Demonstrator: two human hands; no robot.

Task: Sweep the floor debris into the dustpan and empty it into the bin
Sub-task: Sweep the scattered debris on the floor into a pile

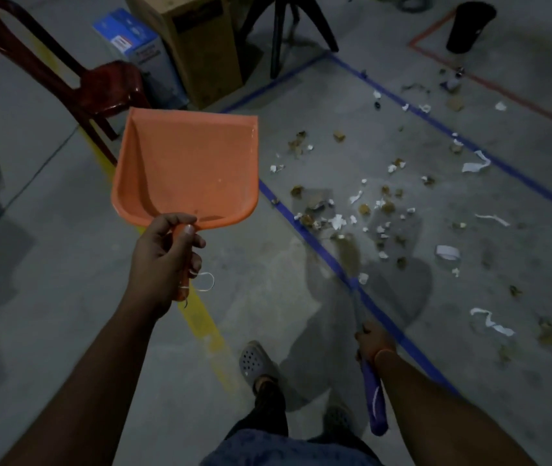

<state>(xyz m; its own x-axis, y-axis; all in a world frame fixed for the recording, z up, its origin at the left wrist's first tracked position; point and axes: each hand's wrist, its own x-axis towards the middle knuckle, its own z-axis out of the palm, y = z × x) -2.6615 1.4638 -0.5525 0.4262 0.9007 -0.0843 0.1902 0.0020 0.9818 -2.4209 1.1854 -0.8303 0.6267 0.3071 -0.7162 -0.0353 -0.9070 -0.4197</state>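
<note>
An orange dustpan [187,166] is held up in the air at centre left, its tray empty, my left hand [163,257] shut on its handle. My right hand [373,343] grips a broom with a purple handle [376,398]; its blurred bristle head [348,253] is down on the floor by the blue tape. Debris [368,206], white paper scraps and brown crumbs, lies scattered over the grey floor to the right, inside the blue-taped area. A black bin [468,26] stands at the far top right.
A dark red plastic chair [100,85] stands at the upper left beside cardboard boxes [197,45] and a blue box [140,48]. Black stand legs [278,35] are at top centre. Blue, yellow and red tape lines cross the floor. My feet [254,361] are at the bottom.
</note>
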